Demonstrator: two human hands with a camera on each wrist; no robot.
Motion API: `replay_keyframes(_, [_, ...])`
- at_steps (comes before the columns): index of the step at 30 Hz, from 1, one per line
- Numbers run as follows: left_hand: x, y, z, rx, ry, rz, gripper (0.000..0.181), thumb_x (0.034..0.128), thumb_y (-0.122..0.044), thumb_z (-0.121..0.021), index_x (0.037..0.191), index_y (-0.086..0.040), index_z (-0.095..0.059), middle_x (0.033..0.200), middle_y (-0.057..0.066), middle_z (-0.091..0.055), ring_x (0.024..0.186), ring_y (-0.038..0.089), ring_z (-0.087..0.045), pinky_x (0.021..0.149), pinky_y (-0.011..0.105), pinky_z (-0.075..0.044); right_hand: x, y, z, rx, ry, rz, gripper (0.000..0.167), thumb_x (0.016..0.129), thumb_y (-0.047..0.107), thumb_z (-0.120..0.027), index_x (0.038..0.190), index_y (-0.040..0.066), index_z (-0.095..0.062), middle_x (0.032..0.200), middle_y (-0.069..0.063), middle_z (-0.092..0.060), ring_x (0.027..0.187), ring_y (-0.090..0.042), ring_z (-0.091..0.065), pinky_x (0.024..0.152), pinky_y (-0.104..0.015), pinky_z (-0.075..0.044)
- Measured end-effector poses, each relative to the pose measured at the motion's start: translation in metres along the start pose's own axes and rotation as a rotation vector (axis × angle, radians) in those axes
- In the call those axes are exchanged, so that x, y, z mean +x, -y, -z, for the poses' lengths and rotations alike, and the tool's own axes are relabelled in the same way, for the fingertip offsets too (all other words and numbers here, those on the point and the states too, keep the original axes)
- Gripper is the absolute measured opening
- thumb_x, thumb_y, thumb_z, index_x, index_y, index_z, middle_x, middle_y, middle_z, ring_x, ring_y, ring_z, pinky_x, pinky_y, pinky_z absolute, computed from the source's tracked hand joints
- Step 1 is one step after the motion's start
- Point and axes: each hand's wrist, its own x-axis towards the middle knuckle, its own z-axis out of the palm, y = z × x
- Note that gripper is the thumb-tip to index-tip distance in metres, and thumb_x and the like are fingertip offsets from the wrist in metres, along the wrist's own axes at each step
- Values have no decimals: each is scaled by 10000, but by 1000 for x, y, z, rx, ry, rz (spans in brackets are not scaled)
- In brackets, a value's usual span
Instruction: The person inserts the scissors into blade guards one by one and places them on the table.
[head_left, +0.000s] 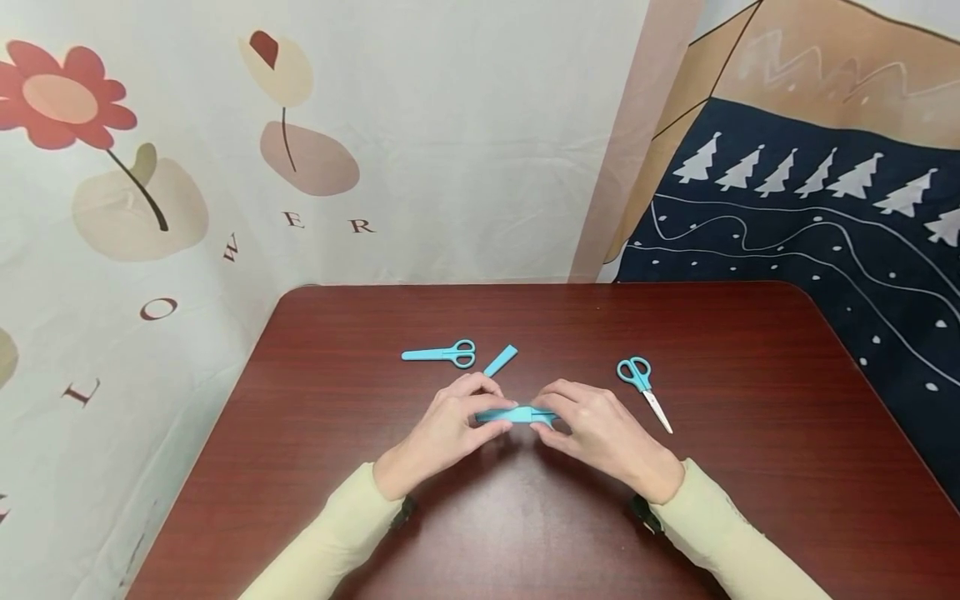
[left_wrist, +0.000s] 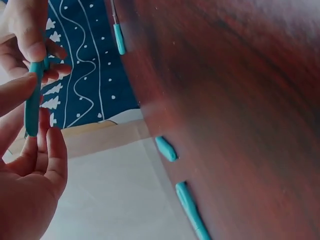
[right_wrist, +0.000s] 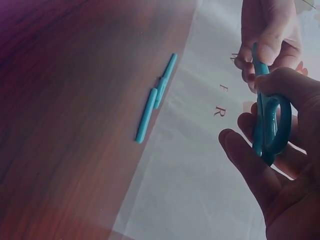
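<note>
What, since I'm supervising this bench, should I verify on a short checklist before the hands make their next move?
1. Held blue-handled scissors supported at both ends: ok; left hand pinches the sheath, right hand grips the handle end.
2. Blades of that pair covered: ok; no bare metal shows.
3. Sheath pushed fully home: cannot tell; fingers hide part of it.
4. Sheathed scissors lying at left covered: ok.
5. Unsheathed scissors lying at right covered: not ok; the blade is bare.
6. Loose sheath available: ok, just beyond the left hand.
</note>
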Motion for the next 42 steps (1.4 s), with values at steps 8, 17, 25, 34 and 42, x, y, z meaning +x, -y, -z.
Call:
replay_keyframes(8, [-1,-1,2,114,-5,-90,238,820,-124,-887,1044,-93,-813,966,-22,-643,843,130,-538,712,195,-458,3,2,-6,-16,2,23,254,812,171,-894,1005,86,-751,975,21,-691,793,-85,-646,671,-235,-561])
replay_keyframes(17, [-3,-1,2,83,-5,-54,191,842,-97,-865,1025,-92,-808,951,-42,-654,845,111,-553,712,194,-471,5,4,-9,-40,31,-6,275,818,216,-899,1023,103,-755,1001,28,-697,813,-98,-656,652,-253,-564])
replay_keyframes(25, [-7,0,3,93,-33,19,227,797,-56,-892,1002,-87,-799,963,-40,-664,856,129,-554,720,238,-493,4,4,-8,-62,64,-45,494,829,401,-881,1222,143,-728,1213,17,-691,965,-154,-696,593,-283,-555])
replay_keyframes(34, [-20,8,15,128,-18,115,251,791,-58,-898,1020,-101,-805,959,-68,-664,826,124,-526,689,249,-470,-2,-1,2,-25,80,-123,643,930,555,-726,1399,124,-641,1492,-33,-561,1367,-252,-534,893,-438,-580])
replay_keyframes(42, [-34,22,29,160,-6,189,230,803,-63,-890,1010,-113,-803,966,-66,-675,820,182,-549,685,273,-467,-11,-13,10,-44,97,-159,639,966,564,-666,1403,100,-635,1514,-65,-543,1455,-306,-431,1203,-531,-291])
